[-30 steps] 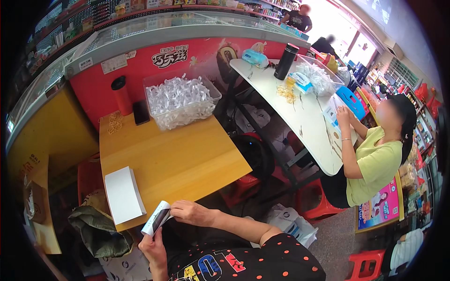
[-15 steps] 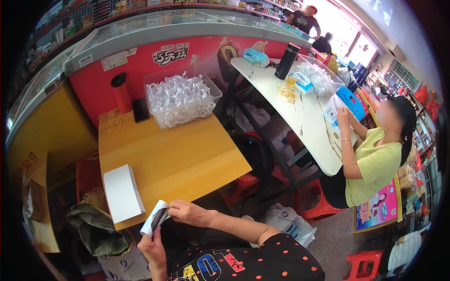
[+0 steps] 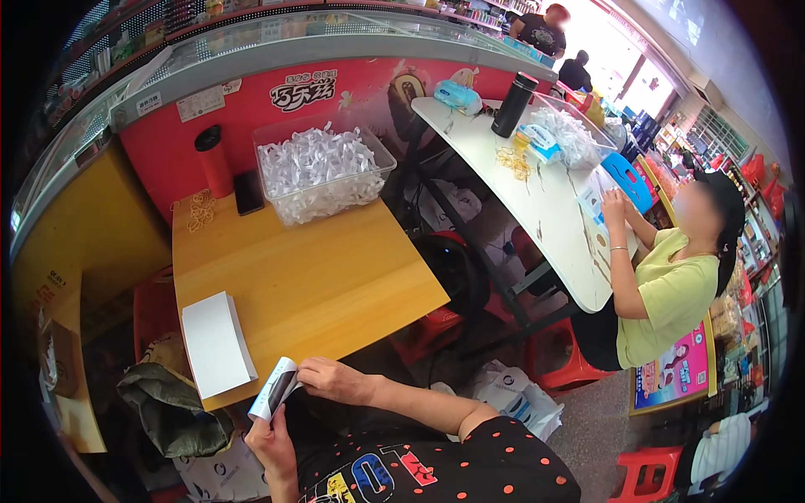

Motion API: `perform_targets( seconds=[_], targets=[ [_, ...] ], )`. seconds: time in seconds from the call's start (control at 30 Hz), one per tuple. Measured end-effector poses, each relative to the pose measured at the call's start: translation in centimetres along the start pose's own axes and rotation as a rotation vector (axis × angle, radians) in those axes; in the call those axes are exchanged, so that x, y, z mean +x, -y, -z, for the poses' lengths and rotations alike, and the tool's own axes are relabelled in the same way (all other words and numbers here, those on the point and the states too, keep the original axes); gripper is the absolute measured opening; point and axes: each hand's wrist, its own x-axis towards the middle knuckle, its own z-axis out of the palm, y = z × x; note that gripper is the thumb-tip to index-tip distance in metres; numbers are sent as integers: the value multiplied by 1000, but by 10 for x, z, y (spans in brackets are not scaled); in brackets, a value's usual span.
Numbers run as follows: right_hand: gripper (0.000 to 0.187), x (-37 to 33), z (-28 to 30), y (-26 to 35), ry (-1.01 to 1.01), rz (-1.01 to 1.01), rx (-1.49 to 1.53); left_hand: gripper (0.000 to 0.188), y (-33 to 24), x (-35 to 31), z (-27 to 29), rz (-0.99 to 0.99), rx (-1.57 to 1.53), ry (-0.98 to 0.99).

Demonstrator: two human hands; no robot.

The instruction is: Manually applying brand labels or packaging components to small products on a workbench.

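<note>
Since the earlier frame, the tabletop [image 3: 335,281] and both hands have been shifted slightly leftward in view; the grip is unchanged. At lower left of centre, the roll [image 3: 273,389] is held near the tabletop's near edge. Its lower end is gripped between thumb and fingers of the left hand [image 3: 271,444]; its right edge is pinched by the fingers of the right hand [image 3: 335,379]. White paper [image 3: 218,345] is placed at lower left; white strips [image 3: 314,163] are contained in the tub [image 3: 289,206], upper centre-left.
</note>
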Motion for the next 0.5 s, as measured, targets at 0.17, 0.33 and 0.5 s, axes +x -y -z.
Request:
perform_targets(
  seconds=[0.17,0.33,0.5],
  targets=[
    [16,-2,-3,0,11,-19,-18,17,-2,0,0,8,-1,6],
    [16,-1,-2,1,-11,-21,15,16,-2,0,0,-18,20,-13],
    [15,-3,0,-1,-10,-24,84,14,-3,0,-1,0,46,-17]
  ],
)
